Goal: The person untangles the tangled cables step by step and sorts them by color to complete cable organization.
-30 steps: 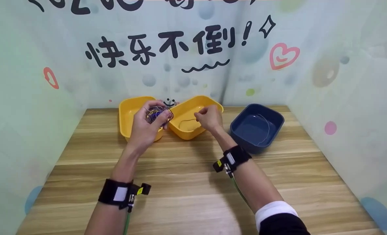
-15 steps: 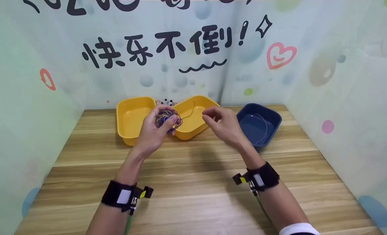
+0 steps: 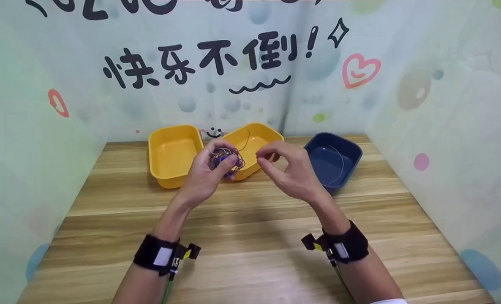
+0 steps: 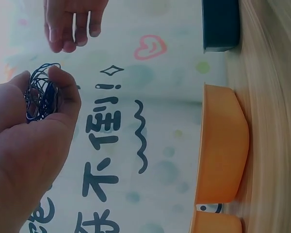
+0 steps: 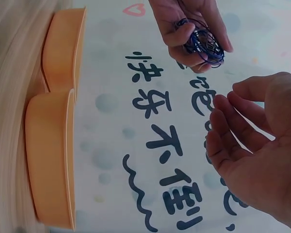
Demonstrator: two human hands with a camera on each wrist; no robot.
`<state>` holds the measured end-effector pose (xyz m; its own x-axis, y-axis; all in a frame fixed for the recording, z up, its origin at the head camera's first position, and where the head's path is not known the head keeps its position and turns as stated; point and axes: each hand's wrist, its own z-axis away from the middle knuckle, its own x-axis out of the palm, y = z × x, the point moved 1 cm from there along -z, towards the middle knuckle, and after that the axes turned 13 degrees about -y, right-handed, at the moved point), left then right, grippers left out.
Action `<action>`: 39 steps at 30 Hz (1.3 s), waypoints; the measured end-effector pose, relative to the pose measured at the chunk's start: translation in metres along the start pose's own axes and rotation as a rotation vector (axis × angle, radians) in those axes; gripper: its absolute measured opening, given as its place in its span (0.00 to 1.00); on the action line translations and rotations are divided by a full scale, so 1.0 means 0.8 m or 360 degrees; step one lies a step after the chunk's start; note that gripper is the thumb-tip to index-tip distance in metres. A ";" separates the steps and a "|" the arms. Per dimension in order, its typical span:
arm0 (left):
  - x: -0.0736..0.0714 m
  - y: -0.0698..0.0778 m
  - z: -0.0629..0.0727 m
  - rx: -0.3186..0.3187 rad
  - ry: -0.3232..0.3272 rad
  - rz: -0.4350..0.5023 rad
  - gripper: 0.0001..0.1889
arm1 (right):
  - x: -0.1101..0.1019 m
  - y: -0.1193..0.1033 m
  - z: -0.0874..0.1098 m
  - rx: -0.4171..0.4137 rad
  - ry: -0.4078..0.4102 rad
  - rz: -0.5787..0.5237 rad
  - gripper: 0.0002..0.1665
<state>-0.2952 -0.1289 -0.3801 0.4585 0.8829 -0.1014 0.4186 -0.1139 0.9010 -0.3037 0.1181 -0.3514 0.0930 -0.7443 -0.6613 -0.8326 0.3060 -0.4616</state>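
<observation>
My left hand (image 3: 203, 175) holds a tangled bundle of thin wires (image 3: 228, 162), mostly blue and purple with some pale strands, between thumb and fingers. In the left wrist view the bundle (image 4: 41, 94) sticks out past the fingertips. To its right hovers my right hand (image 3: 295, 171), fingers loosely bent and thumb near the index finger; nothing shows between them in the right wrist view. Behind the hands is a yellow box (image 3: 267, 134) with a single dark wire (image 3: 247, 137) in it. A pale wire (image 3: 342, 162) lies inside the dark blue box (image 3: 355, 147).
Another yellow box (image 3: 172, 154) stands at the left, close to the middle one. All the boxes are on a wood-grain table (image 3: 242, 253) against a printed backdrop (image 3: 149, 109). Each wrist wears a black strap with a small camera and a green cable.
My right hand has let go of a wire over the middle yellow box, drawn back toward me, then moved slightly left. My left hand has shifted right with the bundle, off the left yellow box.
</observation>
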 end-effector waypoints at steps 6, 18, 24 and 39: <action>0.005 -0.002 -0.001 -0.0017 -0.0099 0.0034 0.12 | 0.008 -0.012 0.000 -0.0023 -0.0039 0.0072 0.06; 0.015 0.000 -0.001 0.0019 -0.0239 -0.0023 0.13 | 0.017 -0.016 0.000 0.0041 -0.0073 -0.0095 0.06; 0.014 -0.002 0.000 0.0013 -0.0274 -0.0059 0.13 | 0.016 -0.014 0.001 0.0172 -0.0179 -0.0266 0.06; 0.002 0.002 0.000 -0.0037 -0.0066 -0.0059 0.18 | 0.008 -0.007 0.006 0.0311 -0.0162 -0.0432 0.02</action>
<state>-0.2938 -0.1273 -0.3790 0.4753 0.8667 -0.1517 0.4178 -0.0706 0.9058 -0.2961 0.1143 -0.3560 0.3589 -0.7543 -0.5498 -0.6507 0.2200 -0.7267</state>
